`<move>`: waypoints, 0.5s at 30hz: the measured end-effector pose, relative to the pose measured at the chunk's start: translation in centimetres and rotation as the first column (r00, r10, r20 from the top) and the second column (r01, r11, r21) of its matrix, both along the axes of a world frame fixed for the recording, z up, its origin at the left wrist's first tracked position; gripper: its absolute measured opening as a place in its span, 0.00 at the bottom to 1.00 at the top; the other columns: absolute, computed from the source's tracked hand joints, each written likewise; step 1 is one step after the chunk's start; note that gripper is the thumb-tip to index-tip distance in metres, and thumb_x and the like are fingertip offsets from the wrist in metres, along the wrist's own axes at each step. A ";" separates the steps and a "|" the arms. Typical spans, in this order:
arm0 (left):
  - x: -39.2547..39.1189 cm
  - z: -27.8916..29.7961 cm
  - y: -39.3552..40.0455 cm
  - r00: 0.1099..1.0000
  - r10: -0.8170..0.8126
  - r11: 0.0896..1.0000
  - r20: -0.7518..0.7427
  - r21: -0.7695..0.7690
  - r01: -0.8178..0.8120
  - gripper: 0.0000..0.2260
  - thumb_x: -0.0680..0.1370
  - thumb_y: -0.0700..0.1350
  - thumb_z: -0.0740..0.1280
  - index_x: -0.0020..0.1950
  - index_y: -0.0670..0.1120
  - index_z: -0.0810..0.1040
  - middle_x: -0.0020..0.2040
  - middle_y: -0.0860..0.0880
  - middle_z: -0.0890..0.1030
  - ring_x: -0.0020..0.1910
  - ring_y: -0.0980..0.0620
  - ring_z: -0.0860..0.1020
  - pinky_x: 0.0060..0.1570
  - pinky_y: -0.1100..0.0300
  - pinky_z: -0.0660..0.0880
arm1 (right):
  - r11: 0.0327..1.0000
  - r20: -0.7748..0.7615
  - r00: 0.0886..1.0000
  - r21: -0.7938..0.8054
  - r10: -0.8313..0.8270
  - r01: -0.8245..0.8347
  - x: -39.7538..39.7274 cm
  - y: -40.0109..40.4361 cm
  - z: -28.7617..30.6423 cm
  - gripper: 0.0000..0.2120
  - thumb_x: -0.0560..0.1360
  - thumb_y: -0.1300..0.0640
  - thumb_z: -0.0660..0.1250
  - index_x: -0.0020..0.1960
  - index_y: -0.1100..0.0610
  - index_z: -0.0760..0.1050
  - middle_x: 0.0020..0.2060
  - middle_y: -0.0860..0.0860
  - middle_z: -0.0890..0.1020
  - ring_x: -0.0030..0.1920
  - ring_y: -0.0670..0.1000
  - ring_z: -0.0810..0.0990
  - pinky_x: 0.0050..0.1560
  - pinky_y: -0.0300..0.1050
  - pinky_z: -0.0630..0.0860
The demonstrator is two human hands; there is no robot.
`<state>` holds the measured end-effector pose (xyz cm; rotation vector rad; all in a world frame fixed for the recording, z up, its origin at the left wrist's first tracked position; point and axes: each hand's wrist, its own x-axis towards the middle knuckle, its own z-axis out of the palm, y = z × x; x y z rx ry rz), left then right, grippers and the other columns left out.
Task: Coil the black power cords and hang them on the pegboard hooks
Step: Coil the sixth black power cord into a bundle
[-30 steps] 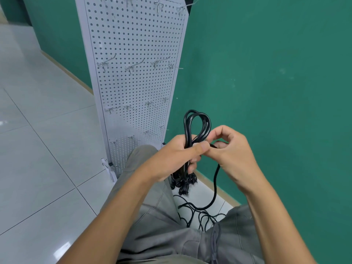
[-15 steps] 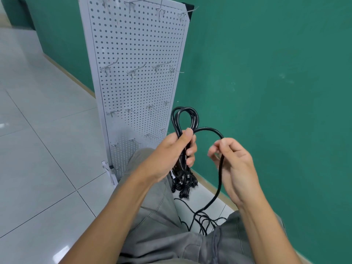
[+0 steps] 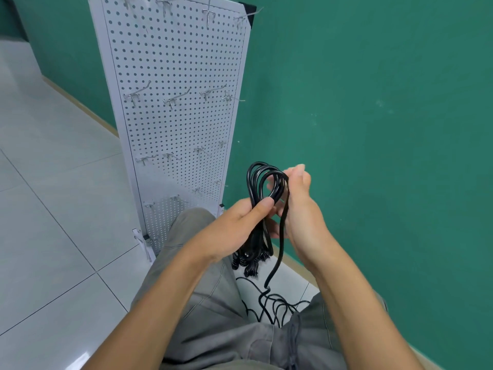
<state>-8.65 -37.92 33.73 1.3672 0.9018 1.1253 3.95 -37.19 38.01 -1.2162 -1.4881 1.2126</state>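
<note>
A black power cord (image 3: 253, 182) is gathered into a narrow coil of loops, upright in front of my knees. My left hand (image 3: 240, 225) grips the coil at its middle, thumb pressed across the strands. My right hand (image 3: 298, 206) holds the free strand of the same cord against the coil's right side, and that strand hangs down to the floor. The white pegboard (image 3: 176, 124) stands against the green wall just beyond, with rows of bare metal hooks (image 3: 176, 98).
More black cords (image 3: 274, 305) lie tangled on the tiled floor between my legs, and a bunch of plugs (image 3: 248, 263) hangs below my left hand. My grey-trousered knees fill the lower middle. The green wall runs along the right.
My right hand has carried the free strand up and over from a wide loop to the coil's top, adding a turn. The left hand kept its grip and stayed almost in place.
</note>
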 end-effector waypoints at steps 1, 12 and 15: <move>0.0 0.2 -0.1 1.000 -0.030 1.000 0.002 -0.008 0.030 0.14 0.87 0.45 0.55 0.52 0.45 0.79 0.41 0.52 0.86 0.40 0.56 0.84 0.42 0.67 0.78 | 1.000 0.038 0.999 0.004 0.025 -0.025 0.2 -0.2 0.2 0.22 0.82 0.32 0.42 0.64 0.43 0.64 0.58 0.49 0.78 0.49 0.48 0.79 0.37 0.41 0.77; 0.0 -0.3 0.2 0.984 -0.176 0.984 -0.015 0.002 0.176 0.18 0.89 0.48 0.54 0.52 0.35 0.74 0.39 0.45 0.81 0.41 0.43 0.80 0.49 0.44 0.78 | 0.987 0.315 0.936 -0.004 0.157 -0.164 0.6 0.0 1.8 0.34 0.74 0.25 0.41 0.77 0.35 0.53 0.65 0.50 0.73 0.26 0.46 0.76 0.34 0.59 0.83; 0.0 -0.4 0.1 0.967 -0.213 0.974 0.141 -0.044 0.221 0.15 0.88 0.47 0.57 0.53 0.36 0.73 0.38 0.45 0.78 0.37 0.45 0.78 0.44 0.50 0.78 | 0.988 0.235 0.962 0.036 0.140 -0.152 0.8 1.1 1.0 0.19 0.85 0.40 0.50 0.73 0.43 0.63 0.57 0.55 0.80 0.21 0.52 0.74 0.21 0.47 0.76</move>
